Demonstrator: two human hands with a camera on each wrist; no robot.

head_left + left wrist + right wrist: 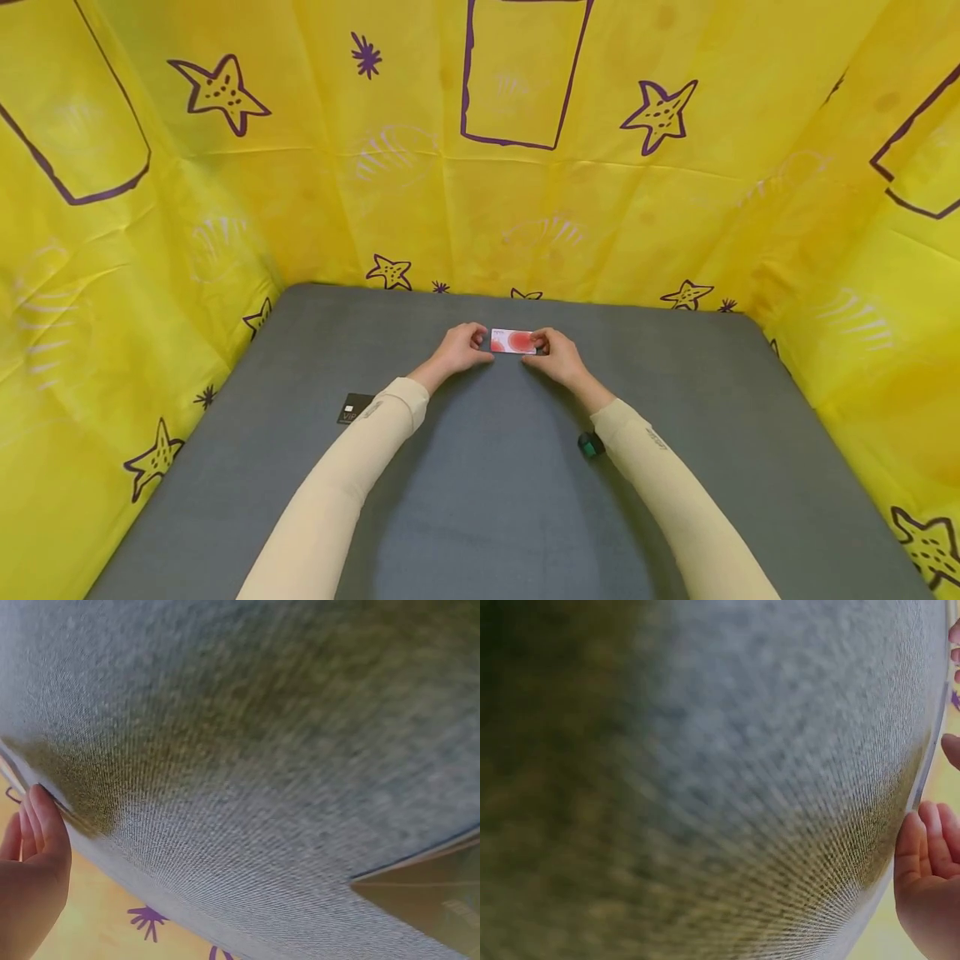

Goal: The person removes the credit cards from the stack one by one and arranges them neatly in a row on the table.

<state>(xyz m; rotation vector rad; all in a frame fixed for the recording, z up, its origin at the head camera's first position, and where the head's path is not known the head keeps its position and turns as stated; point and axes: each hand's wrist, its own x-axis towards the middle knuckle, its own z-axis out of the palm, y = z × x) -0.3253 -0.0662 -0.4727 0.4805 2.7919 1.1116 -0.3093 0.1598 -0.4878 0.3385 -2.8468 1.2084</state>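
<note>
A white card with red circles (512, 342) lies at the far middle of the grey tabletop, between the two hands. My right hand (558, 357) pinches its right end, the fingers overlapping the edge and the thumb along the near side. At the other end, my left hand (459, 348) has its fingers loosely bent and spread from the thumb, whose tip is right at the near left corner. The left wrist view shows part of the left hand (34, 870) at its left edge. In the right wrist view, the right hand (934, 885) has fingertips at the card's thin edge (922, 780).
A black card marked VIP (354, 408) lies to the left, partly behind the left sleeve (352, 492). Beside the right sleeve (667, 483) is a small black and green object (590, 445). Yellow cloth walls (420, 200) with drawn stars border the grey tabletop (487, 500).
</note>
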